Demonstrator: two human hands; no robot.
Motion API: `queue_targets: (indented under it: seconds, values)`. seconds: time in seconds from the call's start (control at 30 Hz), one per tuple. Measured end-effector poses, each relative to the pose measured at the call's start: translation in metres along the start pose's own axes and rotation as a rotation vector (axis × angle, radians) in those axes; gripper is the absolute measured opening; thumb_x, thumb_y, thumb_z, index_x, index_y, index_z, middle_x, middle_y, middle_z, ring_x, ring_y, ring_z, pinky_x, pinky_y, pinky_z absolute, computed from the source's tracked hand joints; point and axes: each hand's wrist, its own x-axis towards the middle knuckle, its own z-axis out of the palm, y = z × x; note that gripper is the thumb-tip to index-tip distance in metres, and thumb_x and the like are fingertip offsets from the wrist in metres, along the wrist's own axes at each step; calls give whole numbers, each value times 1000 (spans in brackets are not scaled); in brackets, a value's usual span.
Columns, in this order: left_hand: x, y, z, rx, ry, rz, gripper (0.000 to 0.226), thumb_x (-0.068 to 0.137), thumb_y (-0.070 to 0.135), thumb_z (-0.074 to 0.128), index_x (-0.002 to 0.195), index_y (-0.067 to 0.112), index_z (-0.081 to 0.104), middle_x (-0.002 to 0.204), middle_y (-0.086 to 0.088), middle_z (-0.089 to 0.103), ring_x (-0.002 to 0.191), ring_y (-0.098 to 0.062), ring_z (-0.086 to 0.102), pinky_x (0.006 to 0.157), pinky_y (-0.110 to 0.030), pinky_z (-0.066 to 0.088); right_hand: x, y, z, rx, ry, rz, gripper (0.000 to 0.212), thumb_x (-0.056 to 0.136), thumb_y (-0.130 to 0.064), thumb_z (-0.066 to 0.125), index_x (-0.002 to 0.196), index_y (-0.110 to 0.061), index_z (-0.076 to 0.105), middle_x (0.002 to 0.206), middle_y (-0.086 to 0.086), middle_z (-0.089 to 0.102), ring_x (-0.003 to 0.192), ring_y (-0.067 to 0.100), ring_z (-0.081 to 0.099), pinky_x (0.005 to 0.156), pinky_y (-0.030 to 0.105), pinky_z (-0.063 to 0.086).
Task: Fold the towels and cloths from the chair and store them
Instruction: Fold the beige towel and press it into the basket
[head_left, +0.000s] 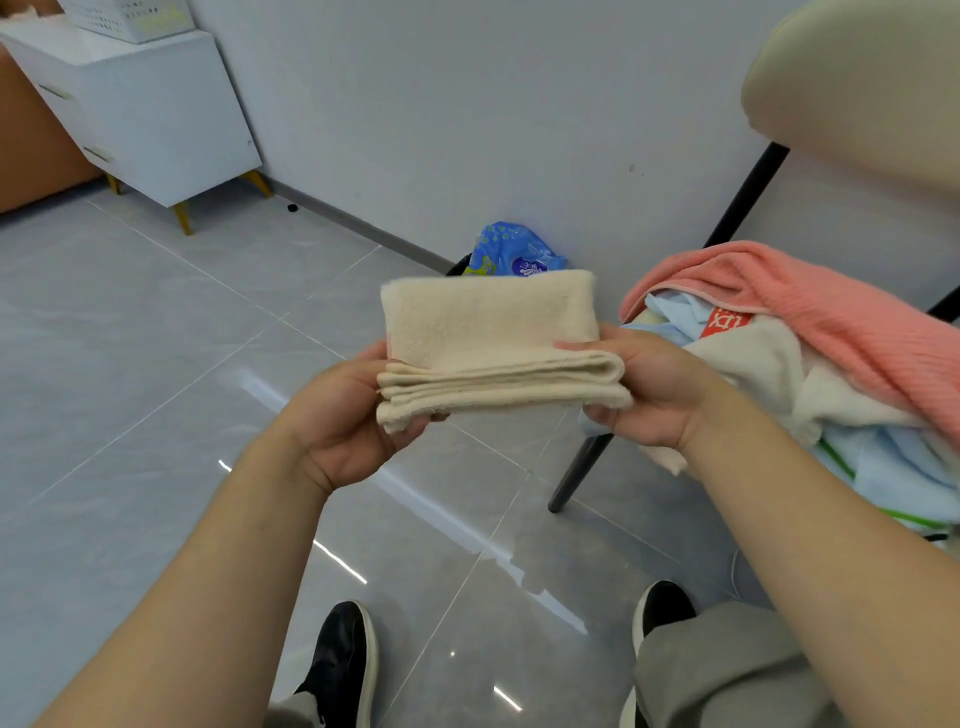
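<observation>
A cream towel (488, 332), folded into several layers, is held in the air in front of me. My left hand (343, 421) grips its left end and my right hand (654, 389) grips its right end, thumb on top. To the right stands a chair (857, 88) with a beige back and black legs. On its seat lies a heap of cloths: a pink towel (810, 312), a white cloth (769, 374), light blue cloths (893, 467) and a red label.
A white cabinet (156, 119) on gold legs stands at the far left against the wall, with a white basket (130, 18) on top. A blue plastic packet (514, 252) lies by the wall behind the towel. Grey tiled floor and my black shoes are below.
</observation>
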Motion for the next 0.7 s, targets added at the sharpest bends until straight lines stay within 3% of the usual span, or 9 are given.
queue_targets:
  seconds: [0.07,0.13,0.3,0.37,0.5,0.57,0.7]
  values:
    - [1,1,-4,-60,10,57,41,97,-4,36,109,21,66,80,-8,71,53,-18,63,34,-16,44,-1,3,-4,32,-19,-83,42,77,3,55,116,-14,58,75,3,65,47,7,56,31,13,35]
    - [2,0,-7,-85,23,82,41,97,-5,34,106,19,65,82,-9,72,56,-18,65,34,-16,44,2,12,-6,59,-64,-134,39,76,3,54,112,-10,56,66,1,63,42,5,51,30,12,29]
    - [13,-8,-22,-145,11,4,43,74,0,56,115,13,62,89,-13,72,68,-24,71,40,-20,51,24,35,-18,118,-137,-122,65,61,-17,87,117,-9,55,65,0,65,46,8,54,33,16,33]
    - [27,-7,-31,-179,4,-31,50,67,3,67,116,10,63,91,-15,72,71,-26,72,42,-22,54,36,38,-22,78,-75,-126,46,75,-11,70,118,-9,55,63,-1,64,43,7,52,32,16,31]
    - [67,-15,-35,-188,156,-169,36,89,-2,39,113,10,64,86,-15,72,66,-24,71,41,-20,53,70,57,-42,27,140,-35,21,91,-4,49,98,-17,64,58,1,53,41,11,36,35,23,16]
    - [85,-25,-41,-245,250,-268,34,99,3,32,112,6,63,84,-15,72,63,-23,70,40,-20,51,85,68,-43,-10,280,65,27,98,-2,44,91,-18,64,54,-1,46,44,10,30,45,29,8]
    - [78,-28,-47,-413,390,-383,32,101,11,33,104,0,63,84,-14,70,61,-19,68,39,-17,48,87,68,-19,-55,397,171,48,99,4,37,78,-24,70,52,-4,49,41,6,33,40,21,9]
